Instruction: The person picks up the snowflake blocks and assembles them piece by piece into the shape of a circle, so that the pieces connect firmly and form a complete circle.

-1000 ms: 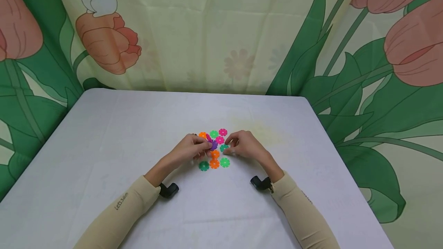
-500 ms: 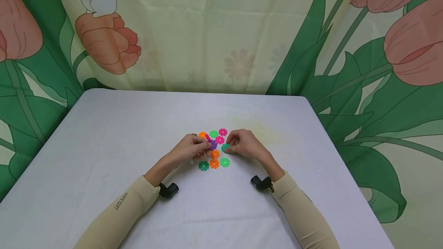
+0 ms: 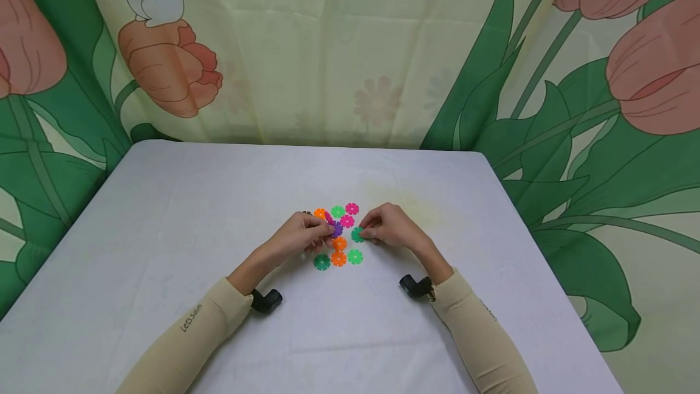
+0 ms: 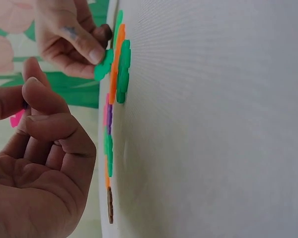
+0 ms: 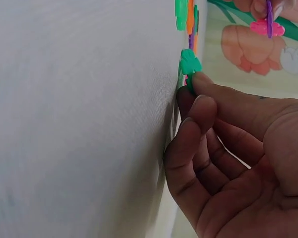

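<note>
My left hand (image 3: 301,235) pinches a purple snowflake disc (image 3: 337,229) between thumb and fingers. A pink snowflake disc (image 5: 259,27) is slotted crosswise into the purple one, as the right wrist view shows. The right hand (image 3: 395,225) grips a green snowflake disc (image 5: 190,63) by its edge, with thumb and forefinger, low over the table. In the left wrist view this green disc (image 4: 104,66) stands tilted, apart from the purple and pink pair.
Loose snowflake discs lie flat between and around the hands: orange (image 3: 338,258), dark green (image 3: 322,262), light green (image 3: 355,256) and pink (image 3: 352,208) ones among them. A white cloth covers the table (image 3: 219,193). Behind it hangs a printed curtain (image 3: 328,47).
My right hand has closed on the green disc and drawn it slightly to the right, tilting it up. The left hand stays almost still with the purple and pink discs.
</note>
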`<state>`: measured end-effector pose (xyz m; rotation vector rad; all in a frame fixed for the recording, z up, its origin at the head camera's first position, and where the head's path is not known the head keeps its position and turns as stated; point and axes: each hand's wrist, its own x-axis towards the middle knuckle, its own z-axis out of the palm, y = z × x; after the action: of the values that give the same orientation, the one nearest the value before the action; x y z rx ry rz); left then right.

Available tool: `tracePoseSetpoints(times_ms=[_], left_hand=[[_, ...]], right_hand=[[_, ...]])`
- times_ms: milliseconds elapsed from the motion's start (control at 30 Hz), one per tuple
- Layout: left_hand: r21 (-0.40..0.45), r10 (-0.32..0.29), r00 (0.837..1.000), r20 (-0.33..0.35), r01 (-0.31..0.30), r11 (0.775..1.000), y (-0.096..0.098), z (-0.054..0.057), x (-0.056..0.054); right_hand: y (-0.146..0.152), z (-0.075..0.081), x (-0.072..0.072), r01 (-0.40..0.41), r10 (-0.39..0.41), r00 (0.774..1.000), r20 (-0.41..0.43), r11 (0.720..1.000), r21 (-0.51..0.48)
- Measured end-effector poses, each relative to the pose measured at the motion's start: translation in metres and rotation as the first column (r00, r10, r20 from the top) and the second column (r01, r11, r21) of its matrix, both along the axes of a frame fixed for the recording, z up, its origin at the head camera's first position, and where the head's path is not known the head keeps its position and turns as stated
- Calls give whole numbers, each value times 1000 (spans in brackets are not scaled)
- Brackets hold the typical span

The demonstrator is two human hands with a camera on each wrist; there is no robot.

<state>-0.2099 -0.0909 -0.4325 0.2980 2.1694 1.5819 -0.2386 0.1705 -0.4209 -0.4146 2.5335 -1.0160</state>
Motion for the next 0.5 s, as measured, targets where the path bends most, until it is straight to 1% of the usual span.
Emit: tracePoseSetpoints(times_ms=[500], left_hand=[[23, -5, 1000, 24, 5, 1000, 0, -1, -1]], right_hand=[[2, 0, -2, -8, 8, 1000, 25, 1000, 3]])
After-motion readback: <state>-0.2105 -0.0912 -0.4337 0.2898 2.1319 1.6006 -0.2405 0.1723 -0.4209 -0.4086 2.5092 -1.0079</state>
